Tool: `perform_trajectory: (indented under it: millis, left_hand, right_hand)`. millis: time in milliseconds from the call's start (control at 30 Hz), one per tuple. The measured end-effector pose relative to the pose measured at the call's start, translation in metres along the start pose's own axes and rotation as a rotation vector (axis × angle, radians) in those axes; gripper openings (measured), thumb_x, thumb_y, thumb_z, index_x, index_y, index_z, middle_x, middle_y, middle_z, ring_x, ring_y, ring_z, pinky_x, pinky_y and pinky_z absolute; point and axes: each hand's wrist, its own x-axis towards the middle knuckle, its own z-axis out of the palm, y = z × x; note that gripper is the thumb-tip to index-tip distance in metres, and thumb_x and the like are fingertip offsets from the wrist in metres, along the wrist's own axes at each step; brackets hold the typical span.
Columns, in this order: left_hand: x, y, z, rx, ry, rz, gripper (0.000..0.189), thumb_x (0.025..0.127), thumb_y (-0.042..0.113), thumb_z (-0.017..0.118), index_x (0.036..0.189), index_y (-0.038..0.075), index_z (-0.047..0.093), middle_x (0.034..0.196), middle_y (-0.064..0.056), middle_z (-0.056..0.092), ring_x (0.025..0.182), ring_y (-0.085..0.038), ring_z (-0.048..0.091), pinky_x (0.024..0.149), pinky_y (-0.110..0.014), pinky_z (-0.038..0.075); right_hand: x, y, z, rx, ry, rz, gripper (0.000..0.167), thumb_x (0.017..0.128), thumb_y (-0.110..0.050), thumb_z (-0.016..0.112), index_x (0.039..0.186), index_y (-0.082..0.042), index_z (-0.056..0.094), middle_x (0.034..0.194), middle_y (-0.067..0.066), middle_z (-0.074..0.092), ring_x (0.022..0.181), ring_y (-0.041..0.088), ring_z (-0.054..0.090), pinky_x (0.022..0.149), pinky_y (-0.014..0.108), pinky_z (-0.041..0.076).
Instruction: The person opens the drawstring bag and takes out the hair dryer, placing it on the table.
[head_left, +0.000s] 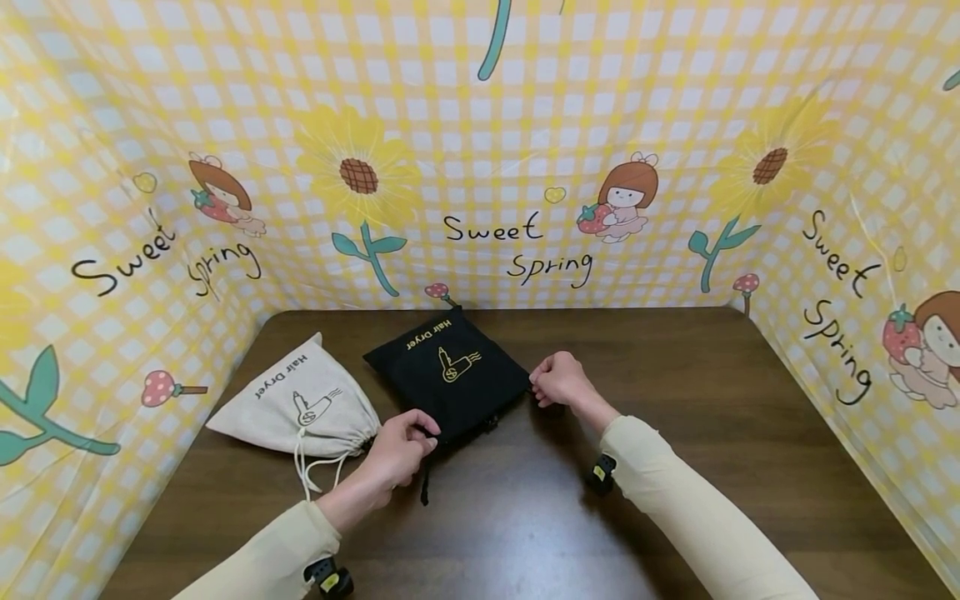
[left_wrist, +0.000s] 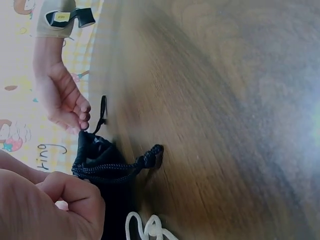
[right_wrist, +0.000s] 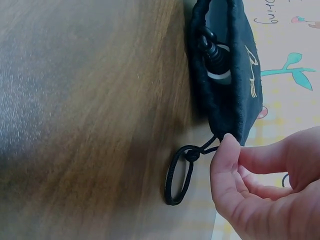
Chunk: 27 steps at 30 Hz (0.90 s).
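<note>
A black cloth drawstring bag (head_left: pixel 453 396) printed "Hair Dryer" in gold lies on the table, its mouth toward me. My right hand (head_left: pixel 564 382) pinches the right corner of the mouth between thumb and fingertips. At the left corner, the thumb and fingers of my left hand (head_left: pixel 397 454) pinch the cloth. The right wrist view shows the mouth parted, with a ribbed dark cord end (right_wrist: pixel 216 57) and a white ring inside. A knotted black drawstring loop (right_wrist: pixel 172 185) hangs below the right fingers; another drawstring end (left_wrist: pixel 150 157) sticks out of the mouth.
Left of the black bag lies a cream drawstring pouch (head_left: pixel 288 412), also printed "Hair Dryer", its white cord (head_left: pixel 303 471) trailing close to my left wrist. The brown wooden table (head_left: pixel 720 400) is enclosed by a yellow checked cloth (head_left: pixel 480 125) at the back and both sides.
</note>
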Motion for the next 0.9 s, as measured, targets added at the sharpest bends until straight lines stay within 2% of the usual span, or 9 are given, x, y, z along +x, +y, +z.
perform_trajectory:
  millis: [267,533,733,900]
  left_hand:
    - [-0.002,0.003,0.010,-0.031,-0.008,-0.007,0.013,0.097,-0.007,0.060,0.108,0.000,0.061,0.076,-0.003,0.052,0.050,-0.013,0.033,0.045,-0.025,0.023]
    - [-0.001,0.006,0.023,-0.067,-0.029,0.007,0.013,0.098,-0.006,0.062,0.110,-0.001,0.060,0.076,-0.003,0.051,0.049,-0.014,0.034,0.045,-0.024,0.024]
    - [-0.002,0.007,0.034,-0.103,-0.041,0.024,0.014,0.097,-0.006,0.064,0.110,-0.002,0.060,0.075,-0.002,0.050,0.048,-0.013,0.034,0.044,-0.024,0.024]
    - [-0.004,0.007,0.041,-0.110,-0.042,0.034,0.012,0.095,-0.003,0.068,0.107,-0.002,0.062,0.073,-0.001,0.052,0.047,-0.012,0.035,0.044,-0.024,0.025]
  right_hand:
    - [-0.003,-0.001,-0.003,0.019,-0.007,0.002,0.015,0.098,0.007,0.057,0.098,0.007,0.072,0.088,0.018,0.071,0.066,0.019,0.068,0.064,0.032,0.061]
    - [-0.008,0.001,-0.009,0.045,0.010,0.016,0.007,0.098,0.001,0.068,0.103,0.006,0.069,0.090,0.019,0.071,0.067,0.021,0.069,0.064,0.032,0.061]
    - [-0.012,0.007,-0.013,0.025,0.008,0.023,0.009,0.098,0.000,0.069,0.103,0.007,0.069,0.087,0.017,0.070,0.067,0.019,0.067,0.063,0.031,0.061]
    - [-0.016,0.012,-0.015,0.002,-0.009,0.012,0.010,0.097,0.000,0.068,0.100,0.008,0.073,0.092,0.020,0.073,0.065,0.017,0.066,0.063,0.031,0.061]
